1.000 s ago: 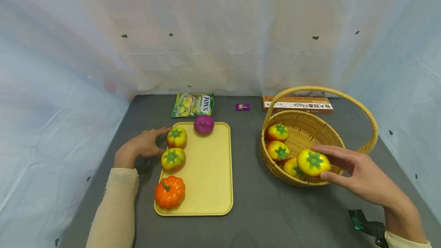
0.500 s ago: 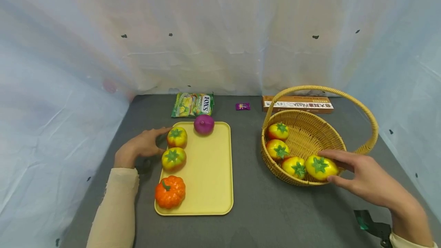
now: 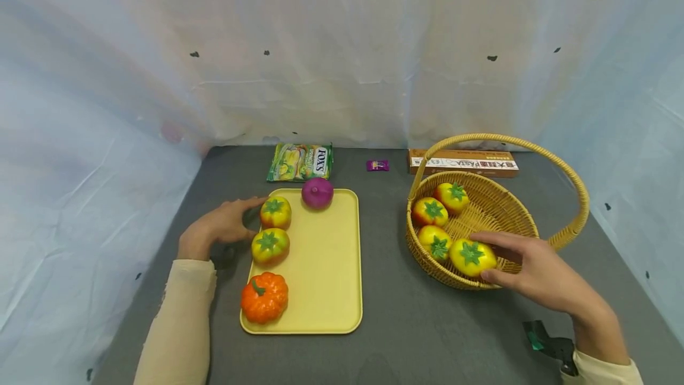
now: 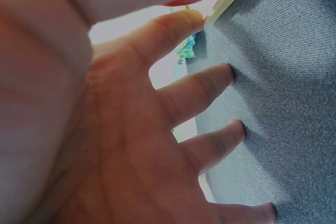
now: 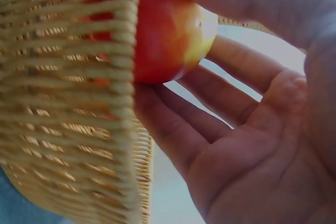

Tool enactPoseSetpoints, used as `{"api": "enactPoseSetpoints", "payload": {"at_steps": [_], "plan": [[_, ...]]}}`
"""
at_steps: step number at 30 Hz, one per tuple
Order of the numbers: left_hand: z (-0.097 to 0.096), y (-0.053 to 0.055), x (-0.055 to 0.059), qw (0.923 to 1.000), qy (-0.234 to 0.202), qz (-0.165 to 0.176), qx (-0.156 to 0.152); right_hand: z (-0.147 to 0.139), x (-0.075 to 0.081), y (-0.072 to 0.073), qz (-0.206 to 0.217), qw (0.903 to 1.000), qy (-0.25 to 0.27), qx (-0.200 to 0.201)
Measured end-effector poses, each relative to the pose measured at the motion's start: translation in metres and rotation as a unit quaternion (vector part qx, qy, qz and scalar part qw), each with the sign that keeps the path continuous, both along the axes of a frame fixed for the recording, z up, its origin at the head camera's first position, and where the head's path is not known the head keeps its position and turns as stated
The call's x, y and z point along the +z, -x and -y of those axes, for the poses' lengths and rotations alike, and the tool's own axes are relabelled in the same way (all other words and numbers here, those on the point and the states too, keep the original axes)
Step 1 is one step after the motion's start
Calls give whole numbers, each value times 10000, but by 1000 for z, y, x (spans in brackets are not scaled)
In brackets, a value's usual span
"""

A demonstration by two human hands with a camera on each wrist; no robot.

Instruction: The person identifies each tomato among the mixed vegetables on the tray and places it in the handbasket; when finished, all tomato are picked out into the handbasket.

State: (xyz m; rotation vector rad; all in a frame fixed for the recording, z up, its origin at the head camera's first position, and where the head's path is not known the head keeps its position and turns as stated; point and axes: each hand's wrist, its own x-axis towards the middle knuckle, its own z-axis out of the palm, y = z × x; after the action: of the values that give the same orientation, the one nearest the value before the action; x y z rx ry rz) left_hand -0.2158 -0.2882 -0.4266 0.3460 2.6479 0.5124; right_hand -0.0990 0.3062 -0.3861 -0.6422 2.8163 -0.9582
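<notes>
In the head view my right hand (image 3: 540, 275) grips a yellow-and-red toy tomato (image 3: 472, 256) with a green star-shaped top, low inside the front of a wicker basket (image 3: 499, 207). Its thumb and fingers lie around the fruit (image 5: 173, 35) at the woven rim in the right wrist view. Several similar tomatoes (image 3: 430, 211) crowd the basket's left side. My left hand (image 3: 221, 224) rests with spread fingers on the table at the left edge of a yellow tray (image 3: 326, 266), beside two tomatoes (image 3: 270, 246). Its fingertips (image 4: 239, 129) meet the grey cloth.
An orange toy pumpkin (image 3: 264, 297) sits at the tray's near left corner, and a purple onion-like ball (image 3: 317, 193) at its far edge. Behind are a green Fox's candy bag (image 3: 300, 162), a small purple packet (image 3: 377, 166) and a pasta box (image 3: 462, 163). A tall handle (image 3: 502, 136) arches over the basket.
My right hand lowered the tomato into the basket, first toward the right, then pushed left. The other tomatoes there have shifted, one toward the back. My left hand has stayed still.
</notes>
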Motion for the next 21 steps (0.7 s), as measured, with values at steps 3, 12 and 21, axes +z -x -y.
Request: {"api": "enactPoseSetpoints", "payload": {"at_steps": [3, 12, 21], "plan": [[-1, 0, 0, 10000, 40, 35, 43, 6, -6, 3, 18, 9999, 157, 47], [-2, -1, 0, 9998, 52, 128, 126, 18, -17, 12, 368, 9987, 330, 113], [-1, 0, -1, 9997, 54, 143, 174, 15, -21, 13, 519, 9977, 435, -58]]}}
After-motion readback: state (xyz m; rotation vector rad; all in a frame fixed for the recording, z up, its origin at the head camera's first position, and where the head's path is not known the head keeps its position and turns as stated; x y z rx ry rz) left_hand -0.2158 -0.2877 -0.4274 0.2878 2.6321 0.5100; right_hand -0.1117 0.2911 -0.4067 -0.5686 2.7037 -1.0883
